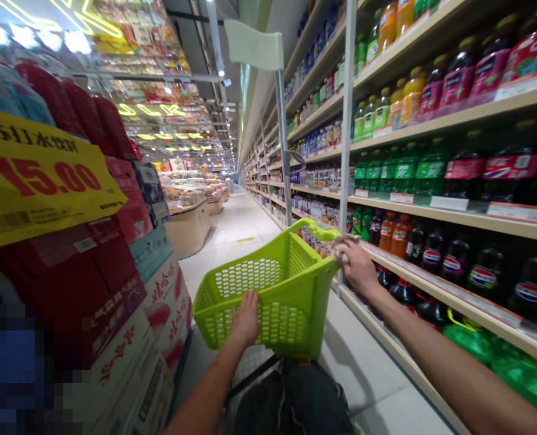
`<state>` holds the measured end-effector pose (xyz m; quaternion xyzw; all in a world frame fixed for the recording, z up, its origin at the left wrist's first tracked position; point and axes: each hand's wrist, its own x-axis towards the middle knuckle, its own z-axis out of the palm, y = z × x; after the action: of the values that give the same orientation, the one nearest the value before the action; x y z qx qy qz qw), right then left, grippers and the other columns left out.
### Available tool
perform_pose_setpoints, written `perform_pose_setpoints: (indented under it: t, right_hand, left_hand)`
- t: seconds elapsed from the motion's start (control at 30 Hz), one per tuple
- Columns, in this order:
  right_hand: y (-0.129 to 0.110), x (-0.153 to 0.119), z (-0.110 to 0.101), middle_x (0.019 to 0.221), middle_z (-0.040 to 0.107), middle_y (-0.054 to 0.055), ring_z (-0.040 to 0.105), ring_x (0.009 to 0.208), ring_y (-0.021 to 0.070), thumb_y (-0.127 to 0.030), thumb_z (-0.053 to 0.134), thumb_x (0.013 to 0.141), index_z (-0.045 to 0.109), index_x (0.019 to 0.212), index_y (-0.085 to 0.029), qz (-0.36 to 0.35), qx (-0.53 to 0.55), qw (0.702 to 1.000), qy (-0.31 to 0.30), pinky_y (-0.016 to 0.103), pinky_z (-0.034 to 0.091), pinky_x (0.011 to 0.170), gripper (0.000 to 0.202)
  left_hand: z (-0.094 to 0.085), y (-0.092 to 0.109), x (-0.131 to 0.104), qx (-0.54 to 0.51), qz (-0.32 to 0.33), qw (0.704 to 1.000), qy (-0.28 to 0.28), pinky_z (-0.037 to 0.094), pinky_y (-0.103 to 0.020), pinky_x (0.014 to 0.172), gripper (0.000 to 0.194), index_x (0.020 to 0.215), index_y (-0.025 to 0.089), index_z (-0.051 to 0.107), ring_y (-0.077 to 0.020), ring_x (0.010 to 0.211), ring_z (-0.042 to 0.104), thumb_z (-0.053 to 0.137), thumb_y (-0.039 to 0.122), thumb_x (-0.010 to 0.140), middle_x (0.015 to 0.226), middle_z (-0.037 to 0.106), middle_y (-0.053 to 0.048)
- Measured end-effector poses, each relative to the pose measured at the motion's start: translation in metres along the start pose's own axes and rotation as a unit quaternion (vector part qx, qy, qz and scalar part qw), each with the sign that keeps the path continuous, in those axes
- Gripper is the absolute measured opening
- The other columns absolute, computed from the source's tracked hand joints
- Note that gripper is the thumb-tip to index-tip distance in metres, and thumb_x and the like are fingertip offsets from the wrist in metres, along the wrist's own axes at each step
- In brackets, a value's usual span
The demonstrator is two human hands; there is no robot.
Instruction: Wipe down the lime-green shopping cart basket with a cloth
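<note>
A lime-green shopping cart [290,314] with a perforated plastic basket stands sideways in front of my legs. My left hand [246,320] grips the upper edge of its near side wall, with the fingertips over the rim. At the cart's handle end, my right hand [357,263] is closed around a crumpled pale cloth [340,246] with brownish patches. The cloth lies against the corner of the green handle [325,233]. Part of that corner is hidden behind the cloth and fingers. Inside the basket, the visible wall is bare plastic.
Drink shelves [431,208] run along the right, close to my right arm. Stacked drink cartons [159,302] stand close on the left under a yellow price sign [46,175]. A white tiled aisle [232,229] stretches ahead past a display bin [189,226].
</note>
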<state>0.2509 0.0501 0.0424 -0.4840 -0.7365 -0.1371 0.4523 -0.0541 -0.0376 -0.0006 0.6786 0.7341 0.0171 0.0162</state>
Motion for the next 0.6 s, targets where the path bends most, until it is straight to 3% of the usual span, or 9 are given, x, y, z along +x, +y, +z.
perform_pose_setpoints:
  t: [0.1,0.17,0.27,0.43,0.6]
  right_hand:
    - [-0.001,0.046,-0.016,0.081,0.065,0.007,0.058,0.078,0.019,-0.017,0.044,0.07,0.061,0.075,-0.017,0.064,0.004,0.995,-0.078,0.029,0.045,0.072,0.018]
    - [-0.002,0.058,-0.019,0.063,0.062,0.002,0.056,0.058,0.0141,-0.019,0.042,0.071,0.06,0.069,-0.017,0.069,0.013,0.992,-0.101,0.023,0.043,0.056,0.018]
    - [0.0,0.063,-0.018,0.053,0.058,0.0,0.052,0.049,0.0119,-0.021,0.041,0.073,0.059,0.067,-0.017,0.082,0.009,0.991,-0.107,0.021,0.039,0.049,0.019]
    - [0.002,0.059,-0.008,0.076,0.063,0.009,0.057,0.074,0.0194,-0.012,0.04,0.067,0.061,0.077,-0.015,0.083,-0.034,0.994,-0.057,0.029,0.044,0.067,0.023]
    - [-0.01,0.017,0.022,0.118,0.054,0.013,0.043,0.114,0.0257,-0.011,0.042,0.07,0.059,0.103,-0.015,-0.04,-0.045,0.997,-0.038,0.041,0.034,0.095,0.037]
  left_hand:
    - [0.001,0.0,0.0,-0.007,0.0,1.0,-0.003,0.017,-0.051,0.106,0.082,0.139,0.016,0.012,-0.0211,0.135,0.005,0.037,0.0,0.063,0.148,0.004,-0.003]
    - [0.002,0.0,0.0,-0.007,-0.001,1.0,-0.001,0.017,-0.05,0.106,0.081,0.139,0.017,0.013,-0.0204,0.135,0.005,0.036,-0.001,0.063,0.148,0.004,-0.003]
    - [0.002,0.0,0.0,-0.006,-0.003,1.0,0.004,0.018,-0.051,0.106,0.081,0.139,0.016,0.012,-0.0196,0.135,0.006,0.036,-0.001,0.063,0.147,0.004,-0.003]
    - [0.002,0.0,0.0,-0.006,-0.002,1.0,0.0,0.018,-0.051,0.106,0.083,0.139,0.015,0.011,-0.0202,0.135,0.005,0.036,-0.002,0.062,0.147,0.003,-0.003]
    - [0.001,0.001,-0.001,-0.007,-0.005,1.0,-0.003,0.017,-0.05,0.106,0.084,0.139,0.016,0.011,-0.0205,0.135,0.004,0.036,-0.002,0.061,0.147,0.002,-0.003]
